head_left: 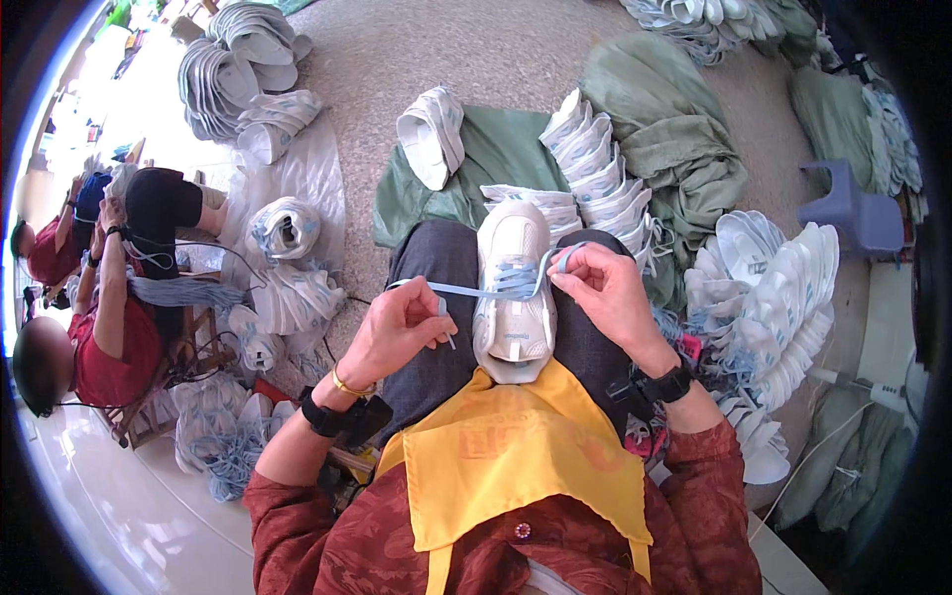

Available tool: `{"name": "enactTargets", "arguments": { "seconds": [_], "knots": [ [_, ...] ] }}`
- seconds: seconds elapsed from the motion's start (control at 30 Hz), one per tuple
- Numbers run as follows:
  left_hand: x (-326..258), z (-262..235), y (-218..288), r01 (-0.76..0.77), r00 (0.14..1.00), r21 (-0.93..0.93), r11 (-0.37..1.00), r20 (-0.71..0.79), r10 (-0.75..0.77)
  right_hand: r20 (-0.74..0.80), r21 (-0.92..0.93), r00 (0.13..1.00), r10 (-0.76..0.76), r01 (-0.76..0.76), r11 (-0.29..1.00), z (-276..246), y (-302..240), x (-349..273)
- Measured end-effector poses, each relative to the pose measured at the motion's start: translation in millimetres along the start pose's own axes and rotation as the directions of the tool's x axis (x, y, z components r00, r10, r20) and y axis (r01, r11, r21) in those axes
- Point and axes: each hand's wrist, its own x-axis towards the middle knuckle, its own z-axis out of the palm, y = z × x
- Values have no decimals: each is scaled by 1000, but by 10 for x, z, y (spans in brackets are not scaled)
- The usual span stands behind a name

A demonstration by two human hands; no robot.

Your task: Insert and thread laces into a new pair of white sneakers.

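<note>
A white sneaker rests between my knees on my lap, its toe pointing away from me. Light blue lacing crosses its throat, and a loose length of shoelace runs out to both sides. My left hand pinches one part of the lace left of the shoe, with the lace tip hanging below the fingers. To the right of the shoe, the thumb and fingers of my right hand are closed on the other part, near the shoe's collar. Both hands are apart from the shoe itself.
Stacked white shoe uppers lie ahead on green sacking, and more uppers pile up at my right. A blue plastic stool stands far right. On the left, another person in red sits beside shoes and blue laces.
</note>
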Motion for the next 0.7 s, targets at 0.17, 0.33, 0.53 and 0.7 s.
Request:
{"name": "enactTargets", "arguments": {
  "seconds": [0.17,0.33,0.53,0.7],
  "knots": [
    [56,45,-26,-49,996,-9,999,72,49,-2,115,992,125,-124,986,45,-42,-97],
    [116,88,-38,-13,997,-57,998,73,17,-21,191,989,147,-140,972,46,12,-179],
    [182,181,-76,-17,998,-78,997,59,21,-73,228,991,117,-97,969,136,45,-185],
    [197,205,-129,-73,996,-39,997,42,74,-103,196,988,115,-94,976,171,56,-186]
  ]
}}
